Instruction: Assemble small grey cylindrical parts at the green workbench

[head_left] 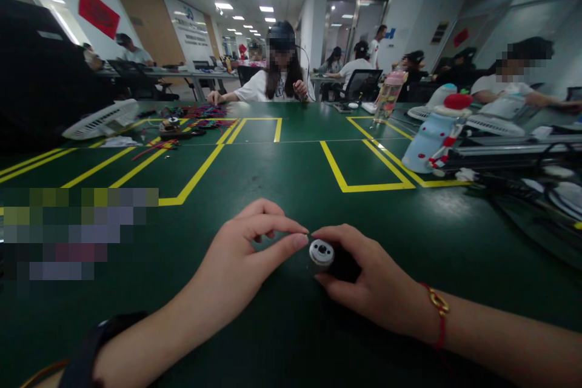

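A small silver metal cylinder stands on the green table, its round top face showing dark holes. My right hand curves around its right side, thumb and forefinger apart, with a dark gap between palm and cylinder. Just left of the cylinder, my left hand has thumb and forefinger tips pinched together. Whatever those fingertips hold, if anything, is too small to name.
Ahead on the green table are yellow tape outlines. A blue bottle with a red top, a pink-lidded bottle and black cables lie to the right. Tangled wires sit far left. Across the table sits a person.
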The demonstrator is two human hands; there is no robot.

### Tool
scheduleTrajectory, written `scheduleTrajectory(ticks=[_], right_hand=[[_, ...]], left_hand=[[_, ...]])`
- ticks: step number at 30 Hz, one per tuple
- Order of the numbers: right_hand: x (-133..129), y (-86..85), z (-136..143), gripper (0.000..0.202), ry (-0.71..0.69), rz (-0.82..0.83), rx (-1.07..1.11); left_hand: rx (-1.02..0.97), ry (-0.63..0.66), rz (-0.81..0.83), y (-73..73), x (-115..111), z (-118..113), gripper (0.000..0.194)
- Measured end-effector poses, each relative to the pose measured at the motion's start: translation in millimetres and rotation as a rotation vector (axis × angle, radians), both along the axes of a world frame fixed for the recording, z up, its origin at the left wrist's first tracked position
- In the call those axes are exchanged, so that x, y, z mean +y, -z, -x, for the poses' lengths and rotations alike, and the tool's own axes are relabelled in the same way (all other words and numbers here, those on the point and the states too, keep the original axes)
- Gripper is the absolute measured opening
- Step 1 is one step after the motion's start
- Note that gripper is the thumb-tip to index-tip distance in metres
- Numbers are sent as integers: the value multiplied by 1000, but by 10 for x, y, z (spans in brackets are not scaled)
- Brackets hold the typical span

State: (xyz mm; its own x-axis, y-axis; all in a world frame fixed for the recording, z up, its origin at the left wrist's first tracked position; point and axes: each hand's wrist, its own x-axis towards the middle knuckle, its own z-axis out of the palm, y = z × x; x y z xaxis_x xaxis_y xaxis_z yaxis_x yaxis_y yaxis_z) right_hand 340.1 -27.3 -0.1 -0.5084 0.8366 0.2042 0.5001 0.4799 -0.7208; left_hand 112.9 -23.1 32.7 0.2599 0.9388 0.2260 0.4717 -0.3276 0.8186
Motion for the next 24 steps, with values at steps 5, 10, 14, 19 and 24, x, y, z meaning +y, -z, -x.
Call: scheduleTrajectory(ticks=[5,10,14,19,24], right_hand=[[-10,50,-1,44,25,-35,0],[-12,-16,20,38,44,-10,-15],[279,-206,-297,37,313,-73,-148],[955,-397,-1316,48,792,-148,-579],[1301,-366,-2172,36,894,-119,-654]], left_hand=[[163,34,35,231,11,51,7],[354,77,9,392,29,-28,5],[309,87,65,359,23,-4,15],[214,1,112,218,36,284,30],[298,-180,133,226,130,835,43]])
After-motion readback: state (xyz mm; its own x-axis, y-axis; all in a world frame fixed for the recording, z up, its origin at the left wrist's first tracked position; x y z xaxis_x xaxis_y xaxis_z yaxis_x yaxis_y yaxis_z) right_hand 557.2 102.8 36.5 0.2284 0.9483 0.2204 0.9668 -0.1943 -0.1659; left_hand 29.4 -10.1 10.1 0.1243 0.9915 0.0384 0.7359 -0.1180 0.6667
